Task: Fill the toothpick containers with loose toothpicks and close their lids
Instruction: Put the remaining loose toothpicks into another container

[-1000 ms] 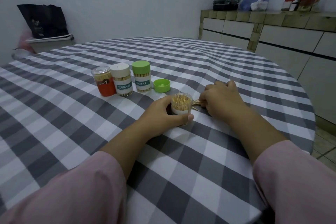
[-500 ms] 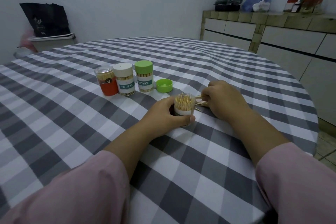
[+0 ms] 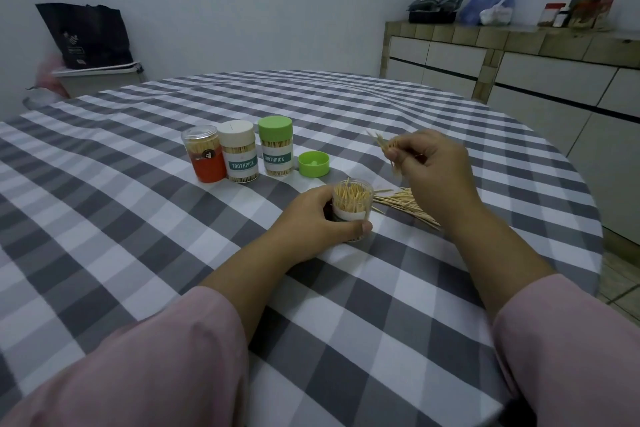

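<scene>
Open toothpick container (image 3: pixel 352 204), gripped upright by left hand (image 3: pixel 313 218); right hand (image 3: pixel 431 163) pinching toothpick bundle (image 3: pixel 388 149): align tips downward, lower centrally, avoid snagging rim.

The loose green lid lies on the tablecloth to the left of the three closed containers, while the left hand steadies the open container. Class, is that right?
Not quite. The head view shows the loose green lid lying to the right of the three closed containers, beside the green-capped one. The rest holds: the left hand grips the open container on the tablecloth.
</scene>
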